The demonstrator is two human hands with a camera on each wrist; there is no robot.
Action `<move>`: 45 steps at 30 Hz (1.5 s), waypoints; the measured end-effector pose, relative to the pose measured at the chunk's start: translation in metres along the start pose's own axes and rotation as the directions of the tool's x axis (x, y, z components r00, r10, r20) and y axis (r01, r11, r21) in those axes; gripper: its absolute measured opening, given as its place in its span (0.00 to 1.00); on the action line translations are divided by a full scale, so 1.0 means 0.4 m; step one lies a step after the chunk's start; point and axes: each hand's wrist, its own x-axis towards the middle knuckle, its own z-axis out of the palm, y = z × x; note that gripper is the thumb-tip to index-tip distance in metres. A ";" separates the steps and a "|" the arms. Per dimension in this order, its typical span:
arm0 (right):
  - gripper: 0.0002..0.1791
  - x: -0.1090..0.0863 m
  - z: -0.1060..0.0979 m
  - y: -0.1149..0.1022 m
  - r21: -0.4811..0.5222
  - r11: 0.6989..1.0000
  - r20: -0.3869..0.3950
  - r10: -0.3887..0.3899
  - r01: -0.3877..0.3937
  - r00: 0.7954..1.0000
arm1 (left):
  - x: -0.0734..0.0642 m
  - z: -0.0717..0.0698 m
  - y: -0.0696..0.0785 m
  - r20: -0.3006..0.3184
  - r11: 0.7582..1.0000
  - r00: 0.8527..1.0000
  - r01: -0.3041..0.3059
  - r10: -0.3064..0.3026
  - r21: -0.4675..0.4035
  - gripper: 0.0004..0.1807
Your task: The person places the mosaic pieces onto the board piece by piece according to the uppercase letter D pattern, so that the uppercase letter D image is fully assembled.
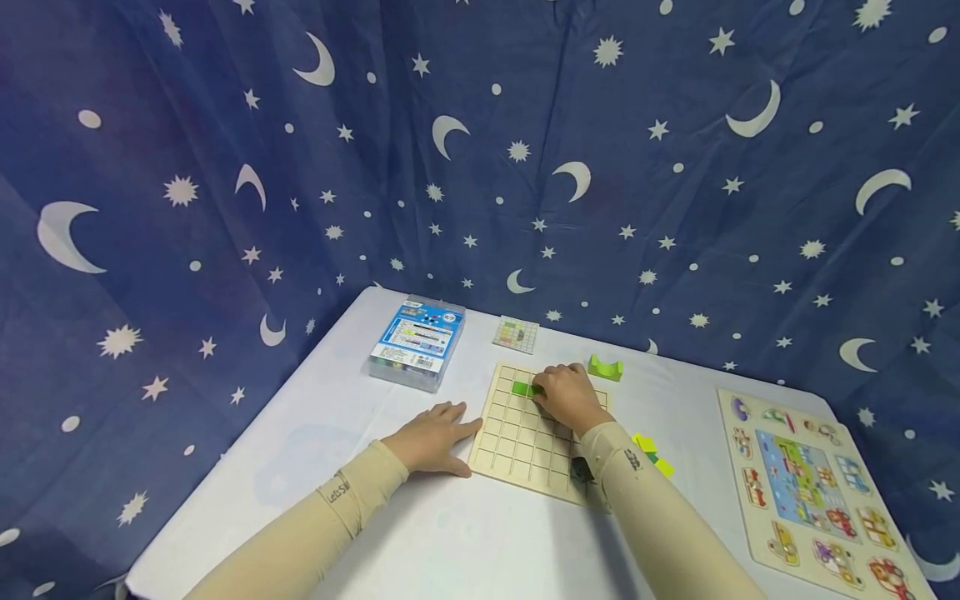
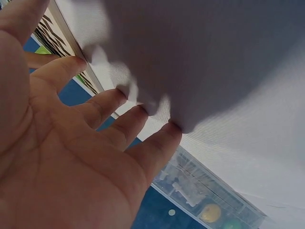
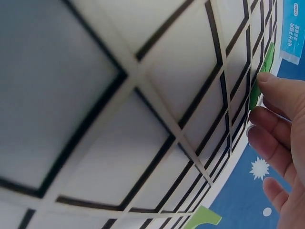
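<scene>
A pale wooden board (image 1: 502, 442) with a square grid lies on the white table. One green square tile (image 1: 520, 388) sits in a cell of its far row. Just right of it, my right hand (image 1: 570, 396) pinches another green tile (image 3: 255, 98) at the board's surface, thumb on it in the right wrist view; the hand hides part of that tile. My left hand (image 1: 435, 437) rests at the board's left edge, fingers spread and holding nothing. In the left wrist view its fingertips (image 2: 174, 126) are close over the white cloth.
Behind the board lies a small pattern card (image 1: 516, 333); a clear box with a blue label (image 1: 420, 342) stands back left. A green curved block (image 1: 604, 368) and several yellow and green pieces (image 1: 645, 443) lie to the right. Farther right is a wooden picture puzzle (image 1: 738, 467).
</scene>
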 end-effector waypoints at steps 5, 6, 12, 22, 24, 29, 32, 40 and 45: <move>0.10 -0.026 -0.008 0.015 0.035 0.999 -0.018 0.014 -0.013 1.000 | 0.001 0.000 0.006 0.005 1.000 1.000 -0.003 0.003 -0.009 0.47; 0.10 -0.033 -0.010 0.019 0.042 0.999 -0.020 0.018 -0.017 1.000 | -0.001 0.000 0.006 0.007 1.000 1.000 -0.001 0.001 -0.012 0.47; 0.12 -0.090 -0.030 0.056 0.058 0.997 -0.033 0.046 -0.044 0.998 | -0.010 -0.001 -0.002 0.000 0.999 1.000 0.016 -0.016 -0.031 0.46; 0.15 -0.235 -0.066 0.204 0.024 0.980 0.060 0.196 -0.198 0.979 | -0.016 -0.015 -0.007 0.001 0.998 1.000 0.029 -0.029 -0.051 0.47; 0.15 -0.266 -0.069 0.228 0.020 0.971 0.093 0.236 -0.239 0.967 | -0.017 -0.017 -0.007 0.004 0.998 0.999 0.036 -0.035 -0.055 0.47; 0.15 -0.329 -0.068 0.264 0.009 0.952 0.176 0.299 -0.306 0.938 | -0.014 -0.018 -0.003 0.003 0.998 0.999 0.038 -0.038 -0.058 0.47; 0.16 -0.352 -0.063 0.271 0.015 0.950 0.198 0.304 -0.313 0.932 | -0.012 -0.021 0.001 -0.001 0.998 0.999 0.034 -0.035 -0.053 0.49; 0.17 -0.372 -0.065 0.256 0.046 0.958 0.173 0.270 -0.282 0.947 | -0.004 -0.029 0.015 -0.001 0.998 1.000 0.016 -0.016 -0.067 0.51; 0.16 -0.377 -0.073 0.244 0.033 0.968 0.147 0.243 -0.251 0.959 | 0.003 -0.026 0.024 0.004 0.999 1.000 -0.003 0.003 -0.054 0.50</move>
